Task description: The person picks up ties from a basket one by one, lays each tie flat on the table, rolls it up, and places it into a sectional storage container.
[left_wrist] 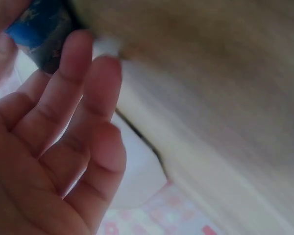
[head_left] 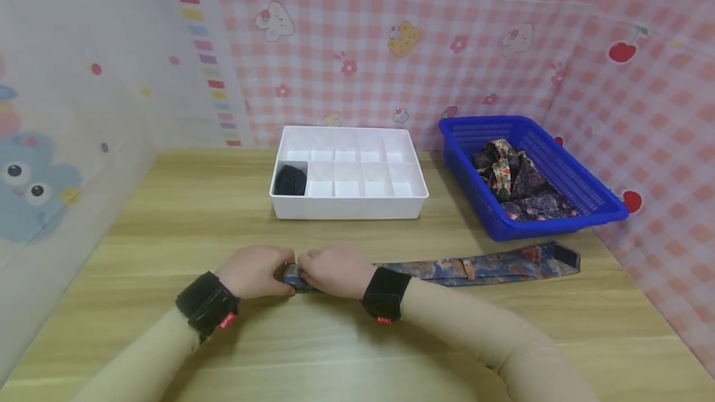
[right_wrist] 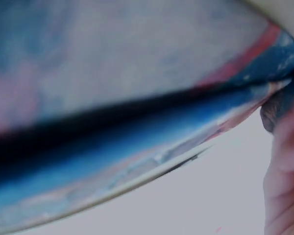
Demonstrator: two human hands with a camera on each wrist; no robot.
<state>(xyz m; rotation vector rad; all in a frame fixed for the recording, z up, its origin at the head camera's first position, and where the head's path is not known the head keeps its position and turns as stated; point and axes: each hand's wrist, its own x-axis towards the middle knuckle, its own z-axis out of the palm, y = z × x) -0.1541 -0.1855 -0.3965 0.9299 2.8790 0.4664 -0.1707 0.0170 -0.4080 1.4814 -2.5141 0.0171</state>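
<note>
While the left hand (head_left: 256,270) curls its thumb and fingers round the rolled end of a patterned necktie (head_left: 430,270), the right hand (head_left: 339,270) grips the same tie just beside it, its fingers bent over the cloth. Both grips are narrow, with the small blue roll between the hands; the right wrist view is too blurred to show exactly how those fingertips sit. The tie lies on the wooden table (head_left: 357,352), on the near side of the white divided box (head_left: 349,208): its rolled end is in front of the box's left part, and the flat length runs out past the box's right edge, with a narrow loop (head_left: 469,269) across it and a dark-lined tip. In the box's near left compartment sits a black roll (head_left: 291,180). To the right of the box stands a blue basket (head_left: 477,194) with dark patterned cloths (head_left: 527,185) heaped inside. Behind the box hangs a pink checked curtain (head_left: 436,73). Each wrist, nearer the person than the box, wears a black band with a red tag
</note>
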